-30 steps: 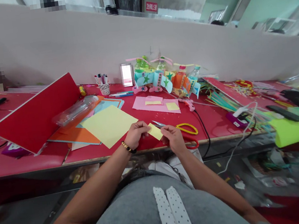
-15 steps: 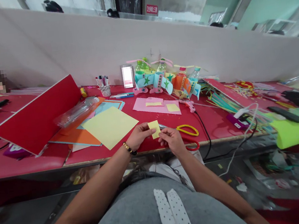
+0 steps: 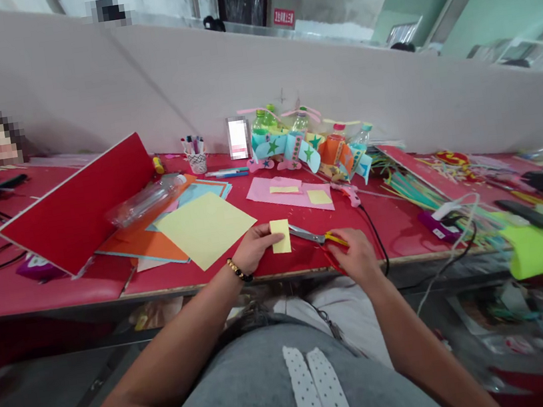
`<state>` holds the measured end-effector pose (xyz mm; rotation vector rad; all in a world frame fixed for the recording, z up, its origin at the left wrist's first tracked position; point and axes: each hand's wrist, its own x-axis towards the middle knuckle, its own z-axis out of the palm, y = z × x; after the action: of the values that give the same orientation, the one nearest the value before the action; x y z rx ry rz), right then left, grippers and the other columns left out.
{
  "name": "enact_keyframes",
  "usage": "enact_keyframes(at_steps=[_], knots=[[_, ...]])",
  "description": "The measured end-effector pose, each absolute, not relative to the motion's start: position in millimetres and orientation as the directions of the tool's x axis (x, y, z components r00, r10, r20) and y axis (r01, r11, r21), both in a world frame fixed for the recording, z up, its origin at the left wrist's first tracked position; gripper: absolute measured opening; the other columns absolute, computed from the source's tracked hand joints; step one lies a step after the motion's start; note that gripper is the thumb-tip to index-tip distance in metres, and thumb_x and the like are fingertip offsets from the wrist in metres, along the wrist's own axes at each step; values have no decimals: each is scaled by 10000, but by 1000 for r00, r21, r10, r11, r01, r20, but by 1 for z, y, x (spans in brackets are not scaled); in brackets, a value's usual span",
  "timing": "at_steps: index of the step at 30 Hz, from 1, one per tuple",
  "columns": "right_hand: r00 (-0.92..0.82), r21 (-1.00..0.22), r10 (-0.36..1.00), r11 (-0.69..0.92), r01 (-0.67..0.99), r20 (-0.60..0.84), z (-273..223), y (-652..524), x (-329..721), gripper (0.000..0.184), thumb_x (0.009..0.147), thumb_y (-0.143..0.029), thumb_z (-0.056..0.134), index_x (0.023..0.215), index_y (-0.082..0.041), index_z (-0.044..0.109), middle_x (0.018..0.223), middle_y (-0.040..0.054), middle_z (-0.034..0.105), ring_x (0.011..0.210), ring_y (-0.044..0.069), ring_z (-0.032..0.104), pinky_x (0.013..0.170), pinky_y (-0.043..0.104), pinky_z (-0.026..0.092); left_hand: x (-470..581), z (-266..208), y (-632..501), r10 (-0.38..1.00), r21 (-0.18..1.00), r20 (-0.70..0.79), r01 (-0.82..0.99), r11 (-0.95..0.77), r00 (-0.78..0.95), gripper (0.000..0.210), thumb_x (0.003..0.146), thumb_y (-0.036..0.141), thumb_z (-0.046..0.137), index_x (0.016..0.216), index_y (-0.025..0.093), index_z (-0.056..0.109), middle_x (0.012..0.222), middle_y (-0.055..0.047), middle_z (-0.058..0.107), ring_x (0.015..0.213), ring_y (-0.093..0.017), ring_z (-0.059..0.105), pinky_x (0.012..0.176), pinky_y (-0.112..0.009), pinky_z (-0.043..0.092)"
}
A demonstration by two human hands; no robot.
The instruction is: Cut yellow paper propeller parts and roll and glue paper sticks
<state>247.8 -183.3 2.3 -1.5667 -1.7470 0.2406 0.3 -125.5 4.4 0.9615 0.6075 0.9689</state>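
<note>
A red table (image 3: 67, 294) runs across the whole view; on its left side a red board (image 3: 79, 203) stands tilted, with a clear plastic bottle (image 3: 147, 202) lying just right of it on orange paper (image 3: 143, 243); toward the back, models made of bottles and coloured paper (image 3: 310, 156) stand crowded together, blue wings with green stars facing the front; a large pale yellow sheet (image 3: 208, 229) lies over the other papers, near the left hand (image 3: 253, 246); to its right lies a smaller pink sheet (image 3: 296, 201), with 2 pale yellow pieces on it.

The scissors (image 3: 321, 239), with 1 yellow handle and 1 red, are in the right hand (image 3: 358, 257); its fingers are curled closed about the handles, though I cannot tell which fingers pass through the loops; the blades point left, their tips just beside the right edge of a small yellow piece (image 3: 282, 245); whether they touch it I cannot tell.

That small yellow piece is upright in the left hand, above the table's front part; the thumb lies over its left portion and pinches it against the fingers behind; its top, bottom and right edges stick out free of them.
</note>
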Motion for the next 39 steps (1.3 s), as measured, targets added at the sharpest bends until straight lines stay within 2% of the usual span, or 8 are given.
enact_keyframes(at_steps=[9, 14, 18, 23, 26, 28, 31, 39], knots=[[-200, -276, 965, 242, 930, 170, 15, -169, 269, 454, 587, -148, 584, 1040, -121, 614, 1036, 153, 623, 998, 288, 541, 888, 380, 389, 2, 5, -125, 897, 861, 12, -461, 216, 442, 398, 626, 269, 771, 981, 110, 687, 866, -85, 719, 726, -188, 665, 740, -311, 505], [-222, -217, 971, 237, 947, 91, 21, -168, 271, 330, 591, -229, 642, 905, -139, 596, 851, 110, 626, 837, 257, 576, 716, 307, 412, 4, 4, -123, 898, 849, 12, -479, 223, 440, 376, 625, 268, 772, 957, 112, 691, 845, -78, 718, 696, -167, 656, 695, -279, 503], [-222, -207, 969, 239, 949, 105, 23, -181, 277, 378, 647, -346, 640, 959, -149, 558, 926, 108, 611, 887, 251, 575, 749, 317, 424, 4, 4, -123, 896, 840, 20, -493, 225, 444, 346, 630, 243, 768, 944, 117, 693, 820, -64, 717, 648, -138, 644, 668, -253, 502], [-29, -477, 978, 127, 870, 208, 19, -207, 286, 437, 614, -411, 698, 945, -167, 551, 903, 88, 621, 839, 247, 600, 753, 357, 463, 5, 7, -127, 893, 842, 20, -489, 227, 449, 353, 652, 261, 756, 966, 116, 688, 823, -70, 715, 644, -141, 643, 639, -255, 509], [94, -818, 995, -71, 570, -21, 15, -231, 287, 462, 615, -456, 732, 922, -171, 536, 794, 58, 633, 689, 204, 602, 617, 313, 475, 5, 14, -134, 880, 850, 21, -471, 234, 474, 343, 659, 251, 748, 970, 120, 690, 836, -73, 715, 663, -149, 648, 648, -258, 510], [39, -929, 987, -159, 334, -155, 13, -250, 282, 479, 657, -534, 687, 912, -157, 539, 760, 56, 614, 537, 136, 524, 468, 254, 407, 6, 22, -142, 866, 857, 35, -461, 231, 499, 322, 672, 234, 734, 972, 125, 691, 850, -73, 714, 669, -147, 648, 655, -253, 505], [-76, -982, 986, -136, 129, -146, 12, -278, 262, 616, 690, -702, 544, 956, -147, 545, 718, 49, 574, 457, 89, 390, 390, 224, 293, 9, 35, -155, 850, 862, 75, -463, 208, 521, 277, 699, 219, 708, 961, 130, 694, 856, -71, 712, 685, -141, 650, 673, -243, 500], [-277, -987, 956, -48, 155, -91, 24, -295, 215, 598, 738, -712, 492, 1048, -200, 506, 896, 55, 517, 617, 129, 434, 545, 270, 409, 13, 58, -176, 861, 878, 110, -455, 151, 497, 187, 697, 219, 693, 861, 130, 695, 713, -29, 682, 575, -103, 599, 565, -206, 473]])
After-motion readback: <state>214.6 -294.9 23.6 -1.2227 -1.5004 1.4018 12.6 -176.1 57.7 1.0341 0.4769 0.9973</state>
